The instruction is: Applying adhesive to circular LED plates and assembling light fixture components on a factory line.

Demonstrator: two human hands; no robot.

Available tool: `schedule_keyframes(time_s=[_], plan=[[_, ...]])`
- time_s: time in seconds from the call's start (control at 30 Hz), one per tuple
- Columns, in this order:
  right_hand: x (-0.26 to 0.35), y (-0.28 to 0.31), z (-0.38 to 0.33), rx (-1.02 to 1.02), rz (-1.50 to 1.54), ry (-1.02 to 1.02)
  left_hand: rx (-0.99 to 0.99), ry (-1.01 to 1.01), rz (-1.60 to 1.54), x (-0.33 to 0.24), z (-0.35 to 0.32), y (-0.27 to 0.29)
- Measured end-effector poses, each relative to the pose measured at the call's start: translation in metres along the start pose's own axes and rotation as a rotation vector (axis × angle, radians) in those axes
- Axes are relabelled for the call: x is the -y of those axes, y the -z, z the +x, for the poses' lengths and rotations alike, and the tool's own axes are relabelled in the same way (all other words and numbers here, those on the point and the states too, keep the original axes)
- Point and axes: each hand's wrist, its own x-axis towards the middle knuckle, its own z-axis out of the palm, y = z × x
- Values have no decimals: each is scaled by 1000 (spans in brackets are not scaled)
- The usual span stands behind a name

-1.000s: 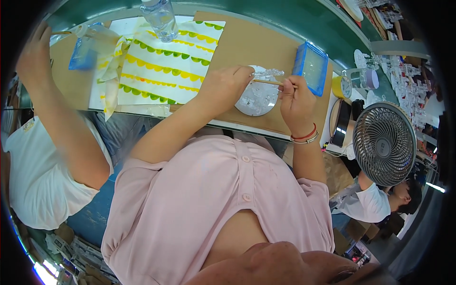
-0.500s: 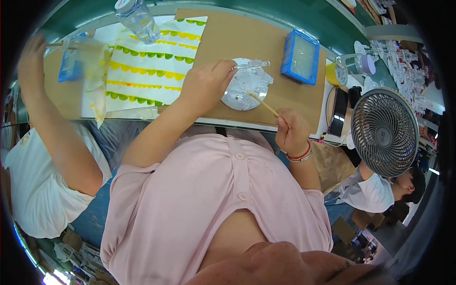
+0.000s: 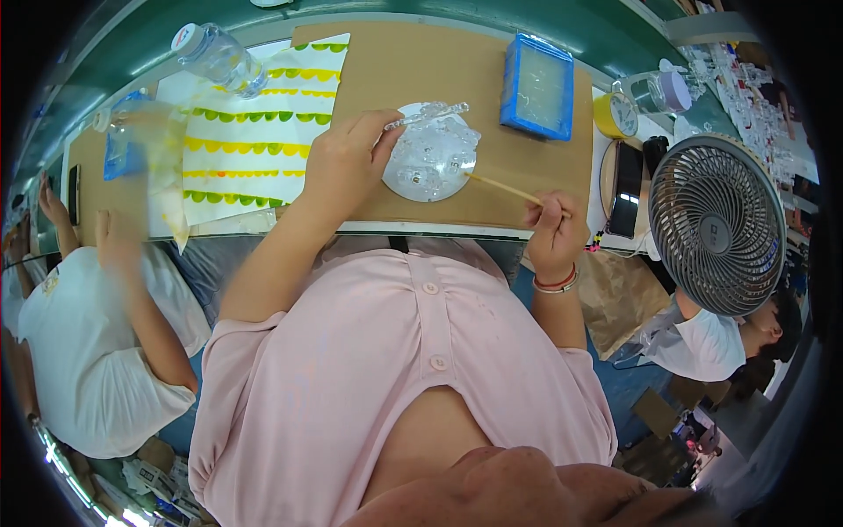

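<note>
My left hand [image 3: 349, 160] is closed, its thumb and fingers pinching a clear, knobbly plastic-looking piece [image 3: 432, 114] above the far side of a round white plate [image 3: 446, 186]. Several small transparent pieces [image 3: 430, 151] lie heaped on that plate; their exact shapes are hard to make out. To the right of the plate, my right hand [image 3: 556, 230] is closed around a thin wooden stick [image 3: 507, 187]. The stick points left, its tip at the plate's right edge.
Brown cardboard [image 3: 351, 79] covers the table. Beyond my right hand stand a blue-rimmed box [image 3: 537, 88], a yellow tape roll [image 3: 615, 116], a phone [image 3: 625, 202] and a fan [image 3: 716, 227]. Leftward are a patterned sheet [image 3: 255, 132], a clear jar [image 3: 221, 61] and a co-worker's blurred hand [image 3: 121, 237].
My right hand has drawn back rightward with the stick, whose tip moved from over the pieces to the plate's edge. The view has shifted slightly. The co-worker's hand has come down toward the table edge.
</note>
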Motion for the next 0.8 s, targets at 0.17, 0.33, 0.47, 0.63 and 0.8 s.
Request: schedule_keyframes(time_s=[0.17, 0.33, 0.47, 0.63, 0.8], plan=[[-19, -7, 22, -17, 14, 50, -4, 1, -5, -2, 0, -1], [-23, -6, 18, 39, 63, 150, 48, 60, 56, -6, 1, 1], [-7, 10, -7, 130, -140, 314, 60, 67, 61, -5, 3, 3], [8, 8, -11, 226, -24, 330, 71, 80, 41, -4, 3, 4], [-2, 7, -8, 87, -94, 264, 79, 88, 46, -5, 3, 4]])
